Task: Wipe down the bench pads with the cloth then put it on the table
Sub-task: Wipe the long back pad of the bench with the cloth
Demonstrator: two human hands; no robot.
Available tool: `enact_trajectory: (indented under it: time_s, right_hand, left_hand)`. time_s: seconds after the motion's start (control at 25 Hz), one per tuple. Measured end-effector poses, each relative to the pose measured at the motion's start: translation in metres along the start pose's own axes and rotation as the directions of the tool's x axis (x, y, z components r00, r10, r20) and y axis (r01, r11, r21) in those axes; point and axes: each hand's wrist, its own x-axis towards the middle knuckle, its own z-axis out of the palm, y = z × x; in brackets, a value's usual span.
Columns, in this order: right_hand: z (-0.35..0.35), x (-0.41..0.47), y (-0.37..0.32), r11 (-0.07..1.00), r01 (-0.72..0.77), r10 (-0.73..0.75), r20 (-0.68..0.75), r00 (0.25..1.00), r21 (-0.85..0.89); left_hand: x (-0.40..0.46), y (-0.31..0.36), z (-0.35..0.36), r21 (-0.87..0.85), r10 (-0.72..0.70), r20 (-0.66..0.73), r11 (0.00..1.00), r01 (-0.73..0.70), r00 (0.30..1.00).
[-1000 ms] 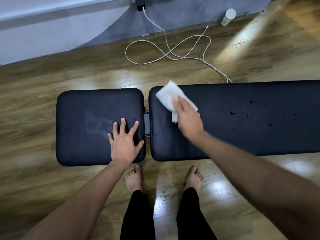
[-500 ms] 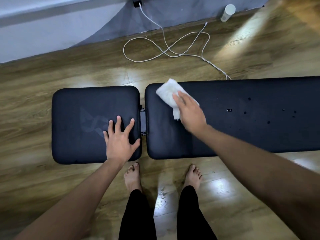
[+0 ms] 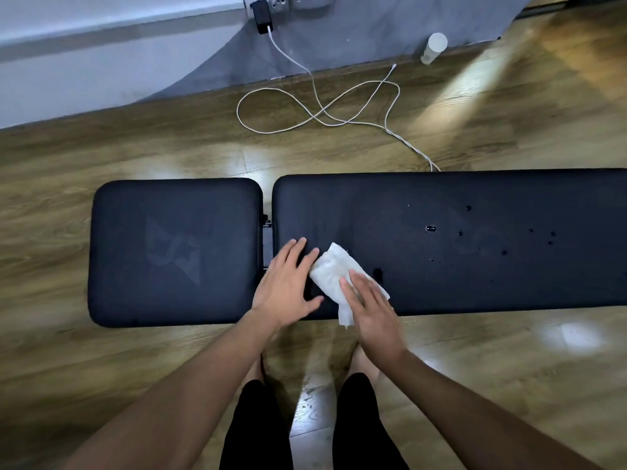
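Note:
Two black bench pads lie side by side: a short seat pad (image 3: 169,252) on the left and a long back pad (image 3: 475,239) on the right, which carries several water droplets (image 3: 431,228). A crumpled white cloth (image 3: 330,274) lies on the long pad near its left front corner. My right hand (image 3: 373,307) presses flat on the cloth's near end. My left hand (image 3: 288,283) rests flat with fingers spread on the long pad's left end, its fingertips touching the cloth's left edge.
A white charging cable (image 3: 319,106) loops on the wooden floor beyond the bench, plugged into a wall socket (image 3: 261,11). A white bottle (image 3: 432,47) stands by the wall. My bare feet and black trousers (image 3: 258,429) are below the bench's front edge.
My right hand has dragged the cloth from the long pad's far left corner to its near edge. My left hand has moved from the seat pad onto the long pad beside the cloth.

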Motion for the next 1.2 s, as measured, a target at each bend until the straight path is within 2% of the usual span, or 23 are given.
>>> enact_trajectory:
  time_s: [0.16,0.36,0.48,0.6,0.68,0.8,0.88,1.0,1.12,1.2]
  right_hand:
    - [-0.033,0.078,0.029,0.977,0.120,-0.122,0.002,0.993,-0.179]
    - [-0.080,0.180,0.065,0.982,-0.119,0.113,-0.046,0.993,-0.148]
    - [-0.075,0.159,0.068,0.986,-0.114,0.114,-0.013,0.993,-0.119]
    - [-0.047,0.074,0.068,0.993,-0.086,0.089,0.035,0.995,-0.075]
    - [-0.030,0.012,0.068,0.996,-0.074,0.074,-0.002,0.997,-0.043]
    - [-0.015,-0.037,0.068,0.997,-0.058,0.055,-0.062,0.997,-0.045]
    - [-0.021,-0.021,0.073,0.996,-0.046,0.039,-0.089,0.995,-0.075]
    - [-0.049,0.048,0.092,0.986,-0.123,0.109,-0.124,0.986,-0.110]
    - [-0.075,0.106,0.113,0.982,-0.155,0.138,-0.150,0.979,-0.110]
    - [-0.075,0.107,0.116,0.984,-0.138,0.120,-0.160,0.980,-0.113]
  left_hand:
    - [0.007,0.007,0.008,-0.008,-0.068,-0.025,0.998,0.068,0.997]
    - [0.011,0.010,0.010,0.096,-0.084,-0.006,0.992,0.084,0.996]
    - [0.011,0.013,0.008,0.129,-0.089,0.010,0.988,0.087,0.996]
    - [0.012,0.015,0.006,0.156,-0.094,0.020,0.984,0.090,0.995]
    - [0.010,0.016,0.004,0.165,-0.089,0.022,0.983,0.084,0.996]
    - [0.010,0.018,-0.001,0.086,-0.045,-0.033,0.995,0.048,0.998]
    - [0.025,0.024,-0.003,0.100,-0.014,-0.092,0.995,0.023,0.996]
    - [0.052,0.046,0.006,0.193,0.009,-0.095,0.981,0.010,0.995]
    - [0.062,0.060,0.028,0.285,-0.025,-0.123,0.957,0.059,0.992]
    - [0.060,0.059,0.039,0.321,-0.036,-0.157,0.943,0.085,0.987]
